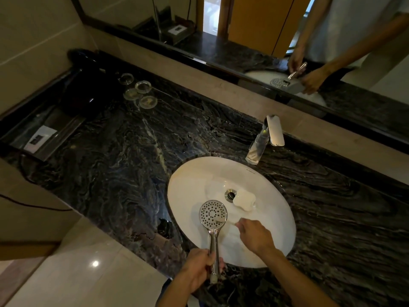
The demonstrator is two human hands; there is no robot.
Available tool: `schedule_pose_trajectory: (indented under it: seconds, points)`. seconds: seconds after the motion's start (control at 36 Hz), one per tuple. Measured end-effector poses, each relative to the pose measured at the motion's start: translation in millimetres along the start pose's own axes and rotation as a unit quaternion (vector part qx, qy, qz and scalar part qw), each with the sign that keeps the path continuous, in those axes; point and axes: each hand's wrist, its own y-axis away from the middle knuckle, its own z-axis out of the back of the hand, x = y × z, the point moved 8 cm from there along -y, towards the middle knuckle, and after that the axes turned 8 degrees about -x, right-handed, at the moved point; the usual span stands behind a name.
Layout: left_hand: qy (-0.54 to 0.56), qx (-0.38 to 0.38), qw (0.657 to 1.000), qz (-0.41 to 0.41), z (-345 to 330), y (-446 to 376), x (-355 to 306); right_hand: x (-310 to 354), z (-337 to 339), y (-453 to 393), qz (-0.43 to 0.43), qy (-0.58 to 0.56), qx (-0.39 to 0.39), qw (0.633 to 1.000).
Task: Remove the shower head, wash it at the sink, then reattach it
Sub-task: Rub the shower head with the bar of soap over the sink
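A: Eyes on the sink (276, 209), a white oval basin set into the dark marbled surface (124, 156). What's inside it?

B: A white bar of soap (244, 199) lies on the basin floor just beside the chrome drain (230, 194). And the shower head (213, 214) hangs over the near part of the bowl, its perforated face turned up.

A: Who's got it?

B: The left hand (200, 268) grips the chrome handle low down, fingers curled tight around it, at the front rim of the sink. The handle's end sticks out below the fist.

A: And the other one?

B: The right hand (256, 237) is over the basin, fingers pinched on something thin and pale, a small brush (223, 220) by the look of it, its tip touching the right edge of the spray face. It's too blurred to say more.

A: Is water running?

B: I can't tell; the faucet (265, 140) stands at the back rim, lever tilted up.

A: Other containers?

B: Far left on the surface, four small glass dishes (140, 90) sit clustered together; two look to hold something dull, but it's too small to name. Beside them is a black rounded appliance (86, 85). The mirror (309, 41) behind repeats both hands.
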Motion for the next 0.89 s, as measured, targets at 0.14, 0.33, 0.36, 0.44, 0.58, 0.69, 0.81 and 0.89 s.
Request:
schedule_pose_trajectory:
  seconds: [0.14,0.33,0.36,0.44,0.58,0.69,0.81,0.89]
  points:
    - [-0.006,-0.004,1.000,0.002,1.7,-2.5,1.2,0.5,17.1,-16.3,-0.037,-0.020,-0.027,0.999]
    - [0.006,0.001,1.000,0.003,0.2,-1.4,-0.6,2.3,-19.6,12.7,-0.042,-0.064,0.018,0.997]
    - [0.007,0.001,1.000,0.004,0.5,-1.3,-0.8,2.8,-26.6,18.5,-0.039,-0.066,0.033,0.997]
    - [0.008,0.000,1.000,0.007,0.1,-0.9,-0.9,3.8,-34.5,25.4,-0.031,-0.065,0.060,0.996]
    - [-0.002,-0.016,1.000,0.014,-0.2,-0.8,-0.5,6.4,-7.2,-0.8,-0.046,-0.080,0.016,0.996]
    - [-0.011,-0.018,1.000,0.013,0.6,0.4,-0.9,10.1,3.3,-16.0,-0.072,-0.085,-0.014,0.994]
    - [-0.004,-0.018,1.000,0.018,0.0,0.5,-0.4,9.2,-4.7,-7.2,-0.080,-0.090,-0.009,0.993]
    - [-0.002,-0.011,1.000,0.023,-2.7,3.7,-1.1,7.6,-17.2,8.3,-0.064,-0.060,0.003,0.996]
